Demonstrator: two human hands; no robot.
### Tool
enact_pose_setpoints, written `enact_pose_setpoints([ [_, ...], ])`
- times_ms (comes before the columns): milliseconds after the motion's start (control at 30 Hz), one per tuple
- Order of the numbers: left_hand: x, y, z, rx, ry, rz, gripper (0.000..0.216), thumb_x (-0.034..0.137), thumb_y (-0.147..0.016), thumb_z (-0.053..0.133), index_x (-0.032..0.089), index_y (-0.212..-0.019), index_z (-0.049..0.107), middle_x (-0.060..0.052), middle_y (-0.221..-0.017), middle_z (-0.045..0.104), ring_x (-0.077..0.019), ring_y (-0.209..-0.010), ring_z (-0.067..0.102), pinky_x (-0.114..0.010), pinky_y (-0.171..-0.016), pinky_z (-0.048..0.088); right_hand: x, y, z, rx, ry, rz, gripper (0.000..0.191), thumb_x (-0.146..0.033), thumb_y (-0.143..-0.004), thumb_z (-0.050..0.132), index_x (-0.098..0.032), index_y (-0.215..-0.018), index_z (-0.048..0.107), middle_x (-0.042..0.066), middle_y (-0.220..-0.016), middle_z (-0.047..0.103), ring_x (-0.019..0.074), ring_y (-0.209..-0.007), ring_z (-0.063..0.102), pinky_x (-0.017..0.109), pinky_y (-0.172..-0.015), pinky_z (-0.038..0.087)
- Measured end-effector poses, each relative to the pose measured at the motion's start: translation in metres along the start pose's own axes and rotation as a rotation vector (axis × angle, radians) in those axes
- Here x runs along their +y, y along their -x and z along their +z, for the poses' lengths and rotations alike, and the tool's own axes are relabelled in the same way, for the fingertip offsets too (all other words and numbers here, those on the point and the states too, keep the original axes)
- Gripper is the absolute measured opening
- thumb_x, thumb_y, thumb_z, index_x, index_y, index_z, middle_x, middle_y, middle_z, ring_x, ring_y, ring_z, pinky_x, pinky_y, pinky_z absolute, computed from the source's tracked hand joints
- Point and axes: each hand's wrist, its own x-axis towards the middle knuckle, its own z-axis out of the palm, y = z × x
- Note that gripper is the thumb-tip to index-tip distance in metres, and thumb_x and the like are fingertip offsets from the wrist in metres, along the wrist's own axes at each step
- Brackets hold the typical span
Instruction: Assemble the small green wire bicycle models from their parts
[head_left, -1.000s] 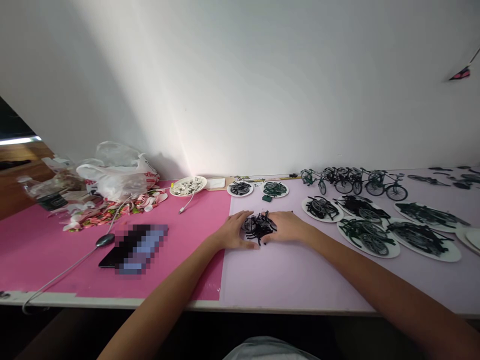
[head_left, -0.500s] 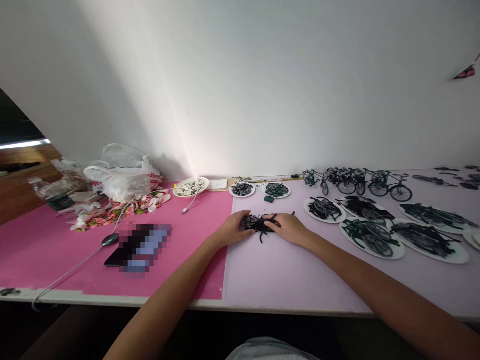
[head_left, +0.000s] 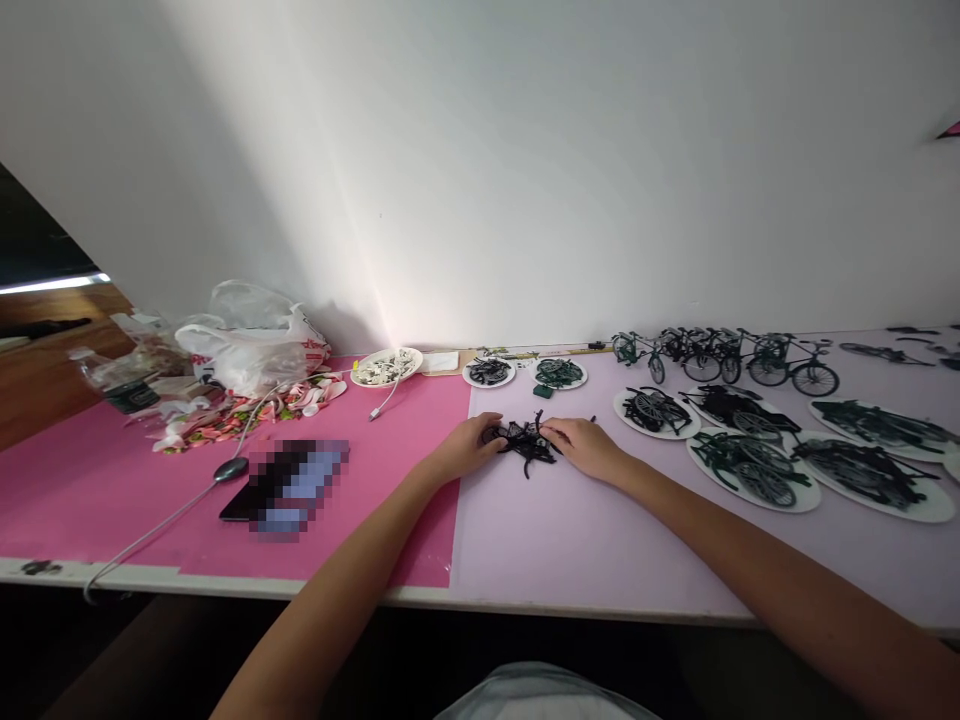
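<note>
A loose pile of thin black plastic model bicycle parts (head_left: 526, 442) lies on the pale pink tabletop between my hands. My left hand (head_left: 469, 447) is curled round the left end of the pile, thumb and fingers closed on parts there; a dark wheel shows at its fingertips. On the other side, my right hand (head_left: 589, 448) pinches a small black part at the pile's right edge. Which part it is cannot be made out.
Plates of bicycle parts (head_left: 754, 470) spread to the right, with assembled model bicycles (head_left: 787, 365) behind them. Two small plates (head_left: 489, 373) stand near the wall. Leftward are a phone (head_left: 289, 485), a cable (head_left: 150, 530), a plate of white pieces (head_left: 387, 367), plastic bags (head_left: 255, 350) and petals (head_left: 240, 415).
My right hand has drawn slightly rightward off the pile, its fingers now in a pinch at the edge. My left hand stays at the pile's left end. The view has shifted slightly.
</note>
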Motion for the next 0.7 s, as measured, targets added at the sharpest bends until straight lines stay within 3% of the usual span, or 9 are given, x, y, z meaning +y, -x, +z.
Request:
enact_pose_setpoints([
  [300,-0.004,0.002,-0.002,-0.019,0.059,0.054,0.078,0.054,-0.076,0.081,0.018,-0.141,0.056,-0.015,-0.139,0.064,-0.0323,-0.122,0.065,-0.043,-0.106,0.053,0.002,0.001,0.002,0.042,-0.011,0.029,0.028,-0.039,-0.103,0.047,-0.025,-0.113,0.069,0.007,-0.098,0.077,0.0212,-0.079,0.069,0.028,-0.070,0.044],
  [500,-0.008,0.000,-0.002,-0.003,0.066,0.014,0.067,0.044,-0.081,0.077,0.020,-0.140,0.056,-0.014,-0.137,0.065,-0.0301,-0.123,0.065,-0.043,-0.107,0.052,-0.004,0.003,-0.005,0.095,-0.010,0.031,0.029,-0.035,-0.100,0.046,-0.023,-0.116,0.066,0.003,-0.079,0.071,0.0178,-0.062,0.060,0.027,-0.061,0.037],
  [633,-0.010,0.000,-0.003,0.000,0.076,0.003,0.064,0.042,-0.083,0.076,0.020,-0.139,0.055,-0.014,-0.138,0.065,-0.0288,-0.123,0.065,-0.042,-0.108,0.052,-0.004,0.007,-0.023,0.101,0.039,0.066,0.023,-0.043,-0.093,0.055,-0.024,-0.100,0.067,-0.002,-0.065,0.060,0.0149,-0.054,0.049,0.026,-0.056,0.029],
  [700,-0.011,0.000,-0.003,-0.003,0.081,0.000,0.064,0.042,-0.083,0.076,0.020,-0.140,0.055,-0.014,-0.139,0.064,-0.0285,-0.123,0.064,-0.043,-0.108,0.052,-0.004,0.010,-0.034,0.013,0.048,0.073,0.029,-0.052,-0.090,0.060,-0.023,-0.088,0.066,-0.003,-0.063,0.056,0.0138,-0.053,0.044,0.026,-0.054,0.026],
])
